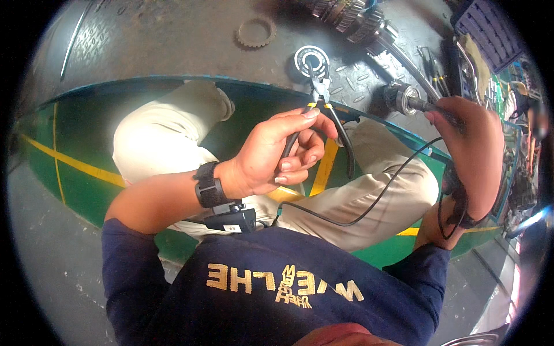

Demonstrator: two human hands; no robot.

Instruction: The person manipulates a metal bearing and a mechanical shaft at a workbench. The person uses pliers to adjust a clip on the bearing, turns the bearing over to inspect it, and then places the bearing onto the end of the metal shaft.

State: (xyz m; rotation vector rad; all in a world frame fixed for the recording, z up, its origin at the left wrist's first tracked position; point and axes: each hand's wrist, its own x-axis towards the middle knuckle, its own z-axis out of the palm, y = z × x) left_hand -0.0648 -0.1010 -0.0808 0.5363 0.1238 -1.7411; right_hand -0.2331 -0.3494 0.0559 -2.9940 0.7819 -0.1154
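Observation:
My left hand [280,150] grips black-and-yellow pliers [320,92], held upright over my lap with their jaws at a ball bearing [311,53] near the metal surface's front edge; whether the jaws touch it is unclear. My right hand [467,132], at the right, has its fingers closed on a dark shaft [427,105], which has a silver ringed bearing-like part [402,99] at its left end.
On the steel surface [161,46] are a toothed ring [254,32], a large gear assembly [346,22] with long shaft, more pliers [438,78] and a blue tray [485,34]. A thin rod [74,37] lies at left. A black cable [360,220] crosses my lap.

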